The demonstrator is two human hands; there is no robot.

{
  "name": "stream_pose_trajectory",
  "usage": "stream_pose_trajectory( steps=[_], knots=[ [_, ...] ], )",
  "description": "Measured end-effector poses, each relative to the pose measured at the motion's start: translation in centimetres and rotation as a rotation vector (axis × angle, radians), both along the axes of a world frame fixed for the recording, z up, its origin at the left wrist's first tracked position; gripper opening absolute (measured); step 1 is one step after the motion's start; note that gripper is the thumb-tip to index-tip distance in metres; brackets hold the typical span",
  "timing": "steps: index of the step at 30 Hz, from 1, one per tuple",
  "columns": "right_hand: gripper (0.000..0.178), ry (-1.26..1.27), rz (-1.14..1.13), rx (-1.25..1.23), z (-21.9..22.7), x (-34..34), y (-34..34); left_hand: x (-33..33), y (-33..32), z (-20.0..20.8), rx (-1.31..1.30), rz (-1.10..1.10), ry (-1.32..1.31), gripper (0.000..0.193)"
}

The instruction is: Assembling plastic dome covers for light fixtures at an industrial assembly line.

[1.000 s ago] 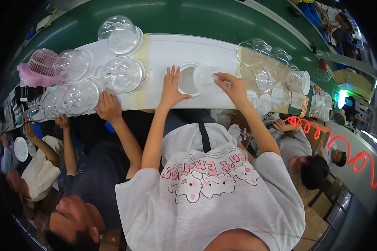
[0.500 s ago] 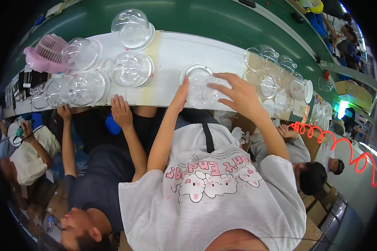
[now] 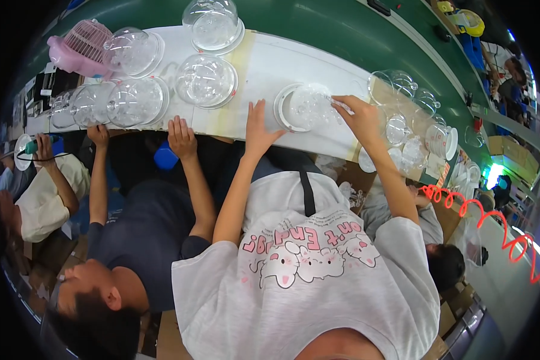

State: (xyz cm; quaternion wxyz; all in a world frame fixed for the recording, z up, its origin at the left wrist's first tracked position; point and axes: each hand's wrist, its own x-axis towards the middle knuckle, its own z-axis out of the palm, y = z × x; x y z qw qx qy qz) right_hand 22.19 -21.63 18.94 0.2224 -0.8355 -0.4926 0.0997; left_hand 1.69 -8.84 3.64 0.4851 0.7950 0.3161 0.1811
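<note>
A clear plastic dome (image 3: 303, 105) sits on a white round base on the white table (image 3: 270, 63) in front of me. My right hand (image 3: 360, 117) grips the dome's right side, fingers curled onto the plastic. To the dome's left, my left hand (image 3: 258, 129) lies flat at the table's near edge, fingers spread and holding nothing. Both arms reach out from a white printed T-shirt.
Several more clear domes (image 3: 205, 81) stand to the left, by a pink cage-like part (image 3: 78, 48). A stack of clear shells (image 3: 402, 120) lies on the right. A co-worker's hand (image 3: 183, 138) rests on the edge beside me. A green belt (image 3: 318, 30) runs behind, and a red coiled hose (image 3: 480, 210) hangs at the right.
My left hand has come off the dome's left edge and now lies flat on the table beside it. My right hand has slid from the dome's top to its right side.
</note>
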Motion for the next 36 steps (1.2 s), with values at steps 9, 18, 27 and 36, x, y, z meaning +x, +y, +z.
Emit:
stream_pose_trajectory(
  steps=[9, 18, 27, 36],
  knots=[
    [0.016, -0.106, 0.094, -0.015, -3.1, -0.7, 1.6, 2.2, -1.4, -0.7, 0.109, -0.139, 0.089, 0.112],
    [0.015, -0.141, 0.075, -0.141, -4.5, -1.5, 2.0, 2.3, -1.6, -1.6, 0.127, -0.207, 0.14, 0.105],
    [0.014, -0.169, -0.017, -0.058, -6.8, -0.7, 1.6, 3.2, -1.7, -1.3, 0.271, -0.298, 0.152, 0.102],
    [0.028, -0.124, -0.087, 0.008, -3.9, 0.6, 0.9, 2.6, -1.8, -2.1, 0.231, -0.271, 0.115, 0.096]
  ],
)
